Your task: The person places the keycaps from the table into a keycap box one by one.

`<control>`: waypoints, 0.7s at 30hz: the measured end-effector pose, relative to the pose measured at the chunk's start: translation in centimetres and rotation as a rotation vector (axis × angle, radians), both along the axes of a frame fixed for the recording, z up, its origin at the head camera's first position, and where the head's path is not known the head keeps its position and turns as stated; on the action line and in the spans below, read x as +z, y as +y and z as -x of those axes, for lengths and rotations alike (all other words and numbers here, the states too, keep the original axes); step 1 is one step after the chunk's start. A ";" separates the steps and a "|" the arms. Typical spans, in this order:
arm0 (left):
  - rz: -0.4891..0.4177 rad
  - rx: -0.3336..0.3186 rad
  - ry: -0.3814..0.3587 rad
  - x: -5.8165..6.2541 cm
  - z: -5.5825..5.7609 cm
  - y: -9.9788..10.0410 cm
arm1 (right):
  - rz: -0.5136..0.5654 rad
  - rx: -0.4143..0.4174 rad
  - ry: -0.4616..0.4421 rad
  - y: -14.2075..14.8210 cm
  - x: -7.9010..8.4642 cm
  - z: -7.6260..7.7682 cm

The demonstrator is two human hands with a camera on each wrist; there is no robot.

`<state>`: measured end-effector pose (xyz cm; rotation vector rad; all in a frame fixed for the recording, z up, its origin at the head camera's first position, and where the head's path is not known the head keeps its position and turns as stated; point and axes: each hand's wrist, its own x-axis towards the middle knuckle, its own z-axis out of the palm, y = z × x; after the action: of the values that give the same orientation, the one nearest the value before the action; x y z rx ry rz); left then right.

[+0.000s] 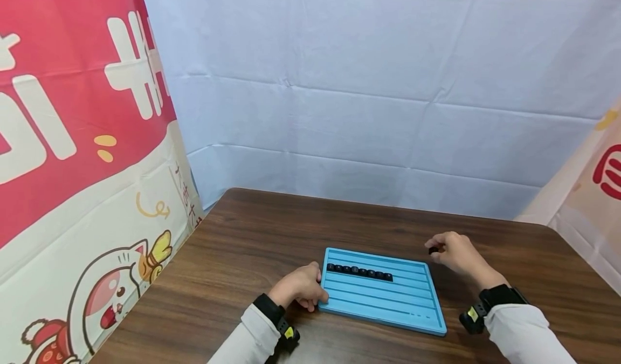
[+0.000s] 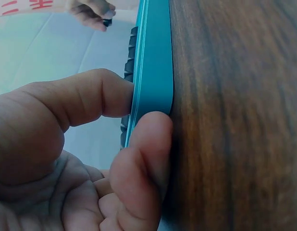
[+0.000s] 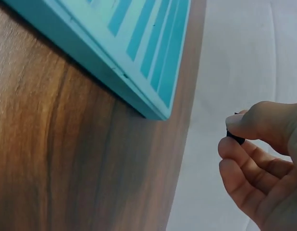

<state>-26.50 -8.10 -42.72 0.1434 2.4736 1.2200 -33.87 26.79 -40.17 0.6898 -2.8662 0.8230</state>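
A light blue keycap tray [image 1: 377, 302] with long parallel grooves lies on the table. Several black keycaps [image 1: 359, 271] stand in one row in a groove near its far side, starting from the left end. My left hand [image 1: 302, 286] pinches the tray's left edge, thumb over the rim and fingertips against the side wall, as the left wrist view shows up close. Off the tray's far right corner, my right hand [image 1: 456, 253] is raised and pinches a single black keycap [image 3: 237, 139] between thumb and fingertips. Most of that keycap is hidden by the fingers.
The tray rests on a dark brown wooden table [image 1: 271, 224]. Behind it hangs a pale creased cloth [image 1: 349, 100], with a red and white printed banner [image 1: 87, 153] on the left and another printed cloth [image 1: 589, 191] on the right.
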 end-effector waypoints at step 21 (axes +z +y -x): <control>-0.013 0.004 -0.010 0.1 0.0 0.0 | 0.012 0.010 0.017 -0.1 -0.1 -0.5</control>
<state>-26.51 -8.06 -42.63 0.1353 2.4595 1.2358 -33.36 26.65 -40.26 0.7067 -2.8423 0.8308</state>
